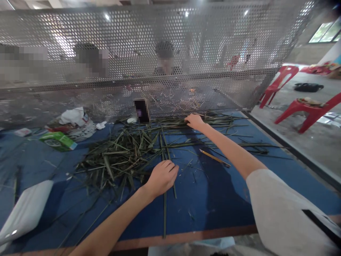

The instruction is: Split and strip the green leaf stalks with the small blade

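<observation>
A heap of long green leaf strips [125, 153] lies across the blue table top [218, 192]. My left hand [162, 176] rests palm down at the heap's near right edge, fingers curled loosely over a few strips that run toward me. My right hand [195, 121] reaches far out to the back of the table and its fingers close on a bundle of long strips [213, 121] lying by the perforated metal screen [170, 60]. A thin yellow stick [214, 158] lies on the table just under my right forearm.
A green carton [58, 140] and crumpled white wrappers [76, 119] sit at the back left, a white bag [26, 209] at the near left. A dark phone [141, 110] leans on the screen. People sit behind the screen. Red plastic chairs [309, 110] stand on the floor to the right.
</observation>
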`<state>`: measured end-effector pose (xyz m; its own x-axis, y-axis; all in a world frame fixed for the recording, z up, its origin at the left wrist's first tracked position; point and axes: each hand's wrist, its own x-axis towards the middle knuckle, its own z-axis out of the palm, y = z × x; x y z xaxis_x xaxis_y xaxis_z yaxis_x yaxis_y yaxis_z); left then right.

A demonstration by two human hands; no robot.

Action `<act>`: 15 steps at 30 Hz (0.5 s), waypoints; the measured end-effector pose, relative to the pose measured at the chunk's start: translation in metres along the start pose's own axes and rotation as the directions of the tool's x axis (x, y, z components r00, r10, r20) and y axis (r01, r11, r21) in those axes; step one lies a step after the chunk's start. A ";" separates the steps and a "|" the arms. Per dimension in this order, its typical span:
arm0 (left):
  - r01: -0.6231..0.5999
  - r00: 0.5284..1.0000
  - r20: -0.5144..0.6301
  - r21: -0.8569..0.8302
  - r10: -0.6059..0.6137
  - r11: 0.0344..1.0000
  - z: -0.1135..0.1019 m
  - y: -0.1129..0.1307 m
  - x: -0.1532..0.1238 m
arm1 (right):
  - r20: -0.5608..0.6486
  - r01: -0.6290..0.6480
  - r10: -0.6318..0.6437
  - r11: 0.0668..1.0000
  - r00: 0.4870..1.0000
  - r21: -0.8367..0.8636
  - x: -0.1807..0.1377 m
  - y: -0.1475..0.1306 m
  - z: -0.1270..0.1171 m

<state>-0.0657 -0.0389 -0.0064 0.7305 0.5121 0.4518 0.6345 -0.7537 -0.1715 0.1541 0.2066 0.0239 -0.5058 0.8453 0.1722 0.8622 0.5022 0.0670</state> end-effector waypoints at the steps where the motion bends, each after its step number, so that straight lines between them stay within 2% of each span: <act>1: -0.004 1.000 0.001 0.002 0.004 1.000 0.000 0.000 0.000 | -0.001 -0.006 0.006 1.000 1.000 0.009 0.000 0.001 -0.001; 8: -0.015 1.000 0.018 -0.002 0.015 1.000 0.001 0.001 -0.003 | -0.051 0.046 -0.045 0.999 0.998 0.023 -0.005 0.007 -0.017; 12: -0.015 1.000 0.007 -0.011 0.015 1.000 0.003 0.000 -0.003 | -0.103 0.099 -0.119 0.978 0.987 -0.183 -0.009 0.007 -0.041; 15: -0.013 1.000 0.000 -0.035 0.013 0.999 0.005 -0.001 -0.003 | -0.072 0.125 -0.155 0.941 0.985 -0.313 -0.013 0.010 -0.060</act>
<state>-0.0675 -0.0379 -0.0118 0.7390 0.5022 0.4491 0.6154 -0.7744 -0.1467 0.1709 0.1894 0.0817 -0.6301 0.7416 0.2304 0.7575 0.5217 0.3924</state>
